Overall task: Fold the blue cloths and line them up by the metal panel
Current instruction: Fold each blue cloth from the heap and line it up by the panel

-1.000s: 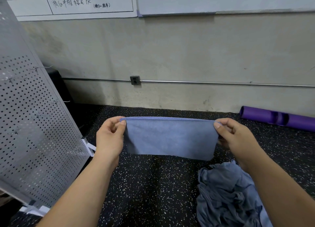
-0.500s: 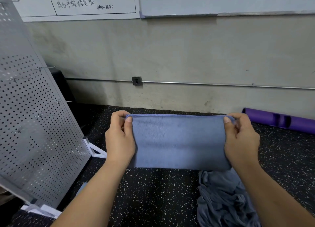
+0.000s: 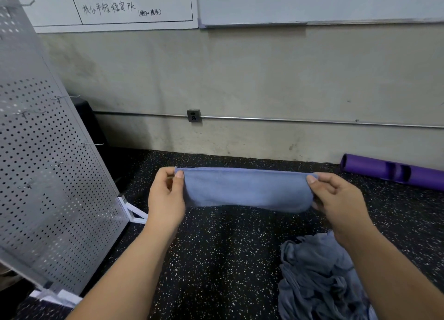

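Blue terry, soft and short-napped, hung as a wide, shallow band between our hands. We held the cloth [image 3: 245, 187] up in the air over the floor [image 3: 223, 259], well in front of the wall [image 3: 240, 79]. Its stitched top hem was drawn nearly straight and its lower edge sagged in a gentle curve.

Our left hand [image 3: 165, 197] pinched the top left corner between the thumb and curled fingers. Our right hand [image 3: 336, 199] pinched the top right corner the same way, with its other fingers tucked behind the fabric.

A pile [image 3: 319, 276] of grey-blue cloths lay crumpled in deep, loose wrinkles on the floor at lower right, just under our right forearm and running out of view at the bottom.

At left stood the panel [image 3: 48, 175], a pale grey metal sheet punched with rows of round holes and tilted back. Thin wire hooks [image 3: 91, 144] stuck out of it, and a white angular foot [image 3: 134, 211] stood at its near corner, close beside our left wrist in the view.

The floor was black rubber flecked with white. A bare strip of it ran between the foot and the pile, beneath the cloth.

Beyond, the wall was stained, matte concrete. A slim metal pipe [image 3: 312, 120] ran level along it. A smooth purple tube [image 3: 384, 170] lay at the wall's base on the right, apart from the cloth.
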Motion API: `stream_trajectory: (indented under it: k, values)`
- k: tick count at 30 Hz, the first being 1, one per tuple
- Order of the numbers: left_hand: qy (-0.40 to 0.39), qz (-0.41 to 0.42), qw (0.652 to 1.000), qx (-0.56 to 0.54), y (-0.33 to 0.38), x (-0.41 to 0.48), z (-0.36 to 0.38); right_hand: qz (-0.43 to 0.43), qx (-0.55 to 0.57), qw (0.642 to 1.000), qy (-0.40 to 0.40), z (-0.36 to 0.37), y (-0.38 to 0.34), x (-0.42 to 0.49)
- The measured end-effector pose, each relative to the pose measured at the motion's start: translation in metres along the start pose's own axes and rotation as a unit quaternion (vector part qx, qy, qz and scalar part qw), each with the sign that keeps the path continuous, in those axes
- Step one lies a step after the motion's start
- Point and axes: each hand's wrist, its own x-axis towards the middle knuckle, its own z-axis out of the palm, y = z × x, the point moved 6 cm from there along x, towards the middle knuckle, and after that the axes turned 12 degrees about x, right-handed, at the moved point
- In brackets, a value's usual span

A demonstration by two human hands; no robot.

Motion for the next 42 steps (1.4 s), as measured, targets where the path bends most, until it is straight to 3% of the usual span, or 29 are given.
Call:
stream_trajectory:
  k: [5, 10, 13, 17, 24, 31, 35, 42]
  values:
    - [0.015, 0.027, 0.998, 0.062, 0.009, -0.004, -0.001, -0.087, -0.086, 0.992, 0.026, -0.007, -0.002, 0.004]
    - [0.009, 0.026, 0.998, 0.056, 0.013, -0.006, 0.0, -0.123, -0.176, 0.977, 0.007, -0.004, 0.0, 0.003]
    - [-0.032, 0.005, 0.999, 0.039, 0.008, -0.004, 0.003, -0.103, -0.184, 0.978, -0.007, -0.003, 0.0, 0.002]
    - [-0.067, -0.038, 0.997, -0.013, 0.002, -0.003, 0.006, -0.058, -0.11, 0.992, -0.033, 0.001, -0.006, -0.001]
    - [-0.125, -0.175, 0.969, -0.118, -0.017, -0.006, 0.013, 0.016, -0.053, 0.991, -0.123, 0.004, 0.003, -0.001]
    - [-0.141, -0.148, 0.968, -0.147, -0.016, -0.005, 0.011, -0.001, -0.071, 0.992, -0.107, 0.003, 0.01, 0.0]
    - [-0.14, -0.159, 0.966, -0.15, -0.019, -0.007, 0.009, 0.067, -0.05, 0.99, -0.112, 0.004, 0.019, 0.001]
    - [-0.128, -0.158, 0.975, -0.093, -0.026, -0.011, 0.006, 0.125, -0.022, 0.96, -0.251, 0.011, 0.022, -0.008]
